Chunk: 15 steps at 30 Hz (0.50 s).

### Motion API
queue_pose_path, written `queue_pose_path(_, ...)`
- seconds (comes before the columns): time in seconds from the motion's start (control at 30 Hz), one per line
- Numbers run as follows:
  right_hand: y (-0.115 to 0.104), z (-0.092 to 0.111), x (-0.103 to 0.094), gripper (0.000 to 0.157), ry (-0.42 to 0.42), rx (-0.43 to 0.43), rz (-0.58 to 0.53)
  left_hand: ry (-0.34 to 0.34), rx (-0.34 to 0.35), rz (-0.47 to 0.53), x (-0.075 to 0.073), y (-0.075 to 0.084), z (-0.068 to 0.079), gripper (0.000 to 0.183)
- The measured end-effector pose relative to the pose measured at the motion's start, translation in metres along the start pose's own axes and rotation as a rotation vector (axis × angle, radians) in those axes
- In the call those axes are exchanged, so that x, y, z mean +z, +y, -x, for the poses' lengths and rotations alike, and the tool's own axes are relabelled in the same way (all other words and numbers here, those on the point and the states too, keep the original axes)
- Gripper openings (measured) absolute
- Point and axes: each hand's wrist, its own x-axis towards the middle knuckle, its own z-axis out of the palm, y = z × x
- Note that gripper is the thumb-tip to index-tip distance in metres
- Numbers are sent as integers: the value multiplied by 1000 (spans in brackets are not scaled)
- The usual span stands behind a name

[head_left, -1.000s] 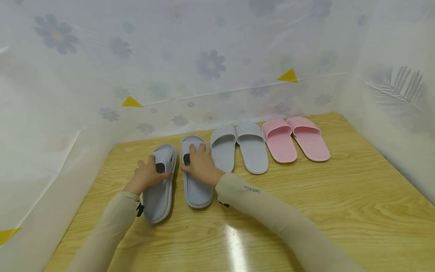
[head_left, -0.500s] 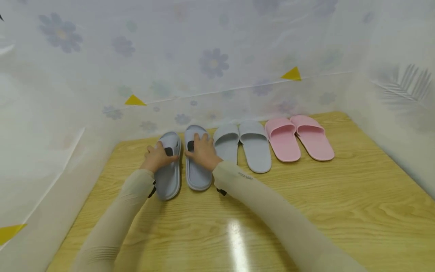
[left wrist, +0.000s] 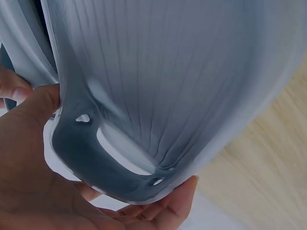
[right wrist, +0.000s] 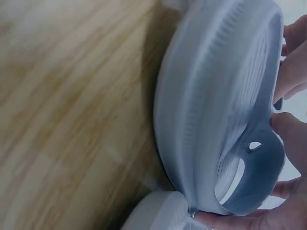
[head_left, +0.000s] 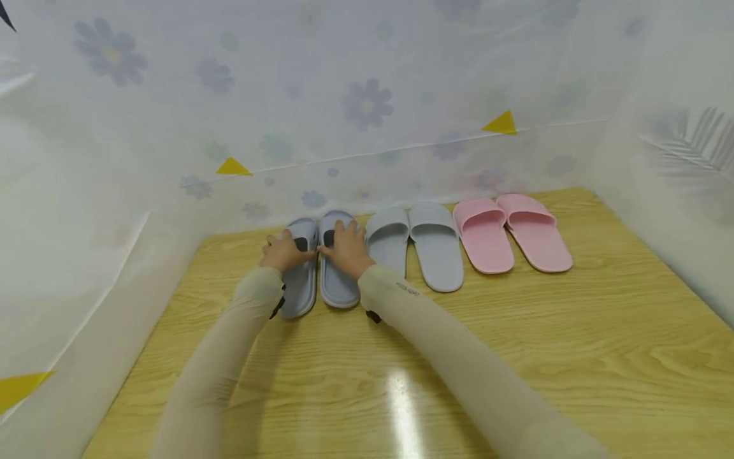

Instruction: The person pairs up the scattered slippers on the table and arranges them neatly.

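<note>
At the back left of the wooden surface, two blue-grey slippers with black patches on their straps stand side by side, toes to the wall. My left hand (head_left: 285, 253) grips the left slipper (head_left: 298, 293) across its strap. In the left wrist view, the thumb of that hand (left wrist: 38, 153) is on one edge of the strap and the fingers curl round the other side. My right hand (head_left: 348, 250) holds the right slipper (head_left: 338, 292) by its strap in the same way. The right wrist view has this slipper (right wrist: 192, 105) from its side, with fingers on the strap edges.
Beside the right hand is a light grey pair, its left slipper (head_left: 388, 248) partly covered by the hand and its right slipper (head_left: 440, 261) fully seen. Farther right lie two pink slippers (head_left: 487, 245). A flower-printed sheet wall (head_left: 367, 146) bounds the wooden surface (head_left: 321, 395) behind.
Both hands have moved the blue-grey slippers away from me toward the back wall. The left one has also come rightward, and the gap between the two has narrowed.
</note>
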Motion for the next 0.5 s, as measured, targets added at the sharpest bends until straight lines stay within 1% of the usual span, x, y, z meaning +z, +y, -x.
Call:
queue_pose_path(0.13,-4,-2,2,72,-3,15,21,9,1,6,2,-3,-9,100)
queue_pose_path(0.2,-6,-2,3,72,-17,25,27,11,-4,9,3,-4,-12,99)
queue_pose_path(0.37,-12,2,4,74,-53,60,62,3,-13,20,3,-5,-16,97)
queue_pose_path(0.5,-14,0,5,74,-55,77,106,-1,-3,22,0,-3,-17,97)
